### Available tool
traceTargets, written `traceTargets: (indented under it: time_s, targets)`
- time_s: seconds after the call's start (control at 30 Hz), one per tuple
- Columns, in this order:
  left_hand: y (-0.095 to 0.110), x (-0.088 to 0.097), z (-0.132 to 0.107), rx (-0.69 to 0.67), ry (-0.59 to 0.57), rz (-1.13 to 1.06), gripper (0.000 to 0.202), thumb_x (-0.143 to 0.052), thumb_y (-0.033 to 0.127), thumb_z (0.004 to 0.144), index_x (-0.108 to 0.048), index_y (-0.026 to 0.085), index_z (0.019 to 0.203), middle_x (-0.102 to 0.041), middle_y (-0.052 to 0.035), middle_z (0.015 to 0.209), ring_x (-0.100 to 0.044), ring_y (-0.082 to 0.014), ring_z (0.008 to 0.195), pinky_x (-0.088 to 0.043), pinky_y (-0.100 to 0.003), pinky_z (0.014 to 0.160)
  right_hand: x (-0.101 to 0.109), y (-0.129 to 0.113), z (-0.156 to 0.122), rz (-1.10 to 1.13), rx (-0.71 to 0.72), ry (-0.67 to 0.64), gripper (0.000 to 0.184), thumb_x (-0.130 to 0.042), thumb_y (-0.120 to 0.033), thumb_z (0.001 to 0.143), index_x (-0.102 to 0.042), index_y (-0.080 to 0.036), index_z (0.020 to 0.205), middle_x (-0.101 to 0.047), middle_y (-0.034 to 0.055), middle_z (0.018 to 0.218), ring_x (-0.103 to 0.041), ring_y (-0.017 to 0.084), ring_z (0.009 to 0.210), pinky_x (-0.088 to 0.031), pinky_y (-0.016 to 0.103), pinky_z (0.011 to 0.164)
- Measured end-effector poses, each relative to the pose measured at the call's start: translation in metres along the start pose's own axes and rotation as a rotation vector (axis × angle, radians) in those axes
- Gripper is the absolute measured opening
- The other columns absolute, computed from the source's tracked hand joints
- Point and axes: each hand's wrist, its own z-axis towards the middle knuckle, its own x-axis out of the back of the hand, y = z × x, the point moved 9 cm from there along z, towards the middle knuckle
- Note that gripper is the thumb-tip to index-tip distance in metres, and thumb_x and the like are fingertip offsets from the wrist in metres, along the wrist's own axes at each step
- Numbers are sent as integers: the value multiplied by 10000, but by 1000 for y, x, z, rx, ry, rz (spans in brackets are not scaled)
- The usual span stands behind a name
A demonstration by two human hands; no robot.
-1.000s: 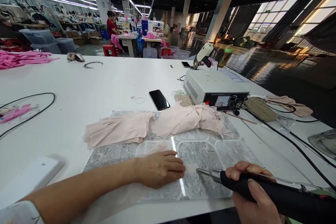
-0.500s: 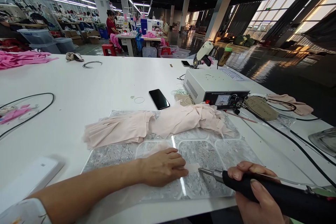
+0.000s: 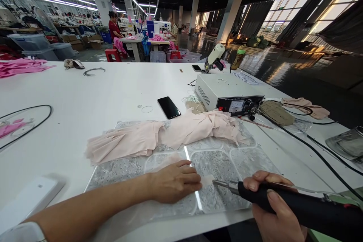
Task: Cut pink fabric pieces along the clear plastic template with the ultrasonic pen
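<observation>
Left hand (image 3: 174,183): fingers together over pale-pink fabric strip (image 3: 208,180), pinch hidden | right hand (image 3: 276,211): wrapped round black metal-tipped cylindrical tool (image 3: 317,208), tip near left fingers

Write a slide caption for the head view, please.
Left hand on pale fabric, right hand holding a tool, its tip at the fabric's edge.

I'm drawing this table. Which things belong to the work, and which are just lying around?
For the work:
metal-tipped black tool, in the right hand
small pale fabric piece, at the left hand
grey marbled mat
pale pink fabric pile, probably
meter box, probably

Lying about, apparently:
nearer smartphone
bright pink cloth
</observation>
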Motion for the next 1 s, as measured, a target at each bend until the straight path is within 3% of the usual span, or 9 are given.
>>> traceTargets:
  time_s: [0.13, 0.43, 0.63, 1.0]
  targets:
    - [2, 1, 0, -30, 17, -12, 224, -443, 117, 984, -615, 97, 1126, -659, -90, 1116, -560, -187, 940, -365, -376, 1011, 0, -2, 0, -13, 13, -10, 51, -620, -231, 747, -600, -202, 785, -565, 23, 775, -550, 148, 598, -529, 361, 579]
    - [3, 4, -1, -37, 65, 18, 207, -449, 117, 989, -631, 95, 1086, -669, -81, 996, -577, -173, 857, -411, -381, 959, -1, -1, -1, -5, 20, -18, 58, -616, -233, 764, -596, -200, 807, -575, 20, 777, -568, 147, 609, -529, 363, 611]
    - [4, 6, 0, -41, 83, 9, 231, -415, 128, 1008, -640, 102, 1057, -669, -96, 1104, -587, -178, 933, -421, -364, 967, -4, -3, 0, -5, 15, -31, 45, -615, -228, 772, -599, -197, 800, -578, 17, 774, -582, 145, 617, -533, 353, 637]
    - [5, 5, 0, -53, 44, 2, 256, -393, 117, 1020, -638, 86, 1089, -668, -96, 1130, -587, -166, 911, -439, -311, 839, -3, 3, -1, 30, -18, -23, 58, -615, -217, 770, -606, -207, 826, -571, 18, 803, -568, 138, 620, -539, 353, 638]
